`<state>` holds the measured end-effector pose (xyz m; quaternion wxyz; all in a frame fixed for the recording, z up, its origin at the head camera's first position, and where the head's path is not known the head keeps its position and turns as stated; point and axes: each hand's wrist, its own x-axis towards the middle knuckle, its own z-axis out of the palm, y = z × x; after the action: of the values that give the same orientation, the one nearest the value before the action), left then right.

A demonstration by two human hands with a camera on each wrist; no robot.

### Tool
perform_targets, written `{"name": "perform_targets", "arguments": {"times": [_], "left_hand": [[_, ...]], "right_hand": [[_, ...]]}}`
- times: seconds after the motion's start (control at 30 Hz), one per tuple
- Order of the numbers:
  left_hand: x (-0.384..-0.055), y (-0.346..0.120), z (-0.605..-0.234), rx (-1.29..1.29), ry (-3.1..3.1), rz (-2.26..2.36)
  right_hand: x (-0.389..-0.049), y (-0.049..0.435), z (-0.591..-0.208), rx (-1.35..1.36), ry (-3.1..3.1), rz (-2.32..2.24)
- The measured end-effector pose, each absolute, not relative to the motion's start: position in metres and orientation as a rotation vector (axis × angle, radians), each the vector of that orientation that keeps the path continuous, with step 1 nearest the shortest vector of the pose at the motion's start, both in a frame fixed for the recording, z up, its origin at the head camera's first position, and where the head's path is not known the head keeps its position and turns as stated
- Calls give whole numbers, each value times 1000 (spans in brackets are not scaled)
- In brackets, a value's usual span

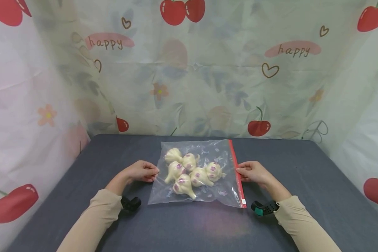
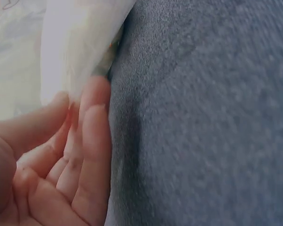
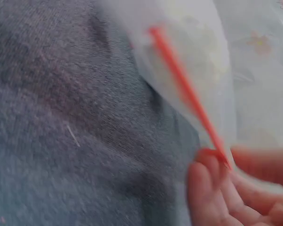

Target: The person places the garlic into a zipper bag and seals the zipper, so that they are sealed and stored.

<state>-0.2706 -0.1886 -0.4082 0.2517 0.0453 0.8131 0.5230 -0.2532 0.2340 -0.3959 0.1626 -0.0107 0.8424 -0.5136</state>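
A clear zip bag (image 1: 204,148) lies in the middle of the head view, with several garlic bulbs (image 1: 183,185) inside, pale with purple marks. Its red zip strip (image 1: 235,161) runs down the right side, a white slider (image 1: 244,201) at the near end. My left hand (image 1: 142,171) pinches the bag's left edge between thumb and fingers; the left wrist view shows the plastic (image 2: 80,56) at the fingertips. On the opposite side, my right hand (image 1: 252,172) pinches the red strip near its middle, which the right wrist view shows between thumb and forefinger.
A dark grey cloth-covered table (image 1: 182,231) lies under the bag and arms. Behind it hangs a printed curtain (image 1: 195,87) with cherries and hearts, and similar sheets close in both sides. Black straps with small devices (image 1: 264,208) sit on both wrists.
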Motion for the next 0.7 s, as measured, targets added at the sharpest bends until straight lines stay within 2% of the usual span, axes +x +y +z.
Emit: {"name": "perform_targets", "arguments": {"times": [0.27,0.43,0.7], "left_hand": [[-266,-199,-409,202,2042,1377],[-262,-199,-408,292,1987,1360],[-261,-196,-408,254,2030,1358]], "right_hand": [[-249,247,-394,-194,2175,-1434],[-247,248,-392,-186,2162,-1431],[-243,248,-389,-185,2194,-1404]]}}
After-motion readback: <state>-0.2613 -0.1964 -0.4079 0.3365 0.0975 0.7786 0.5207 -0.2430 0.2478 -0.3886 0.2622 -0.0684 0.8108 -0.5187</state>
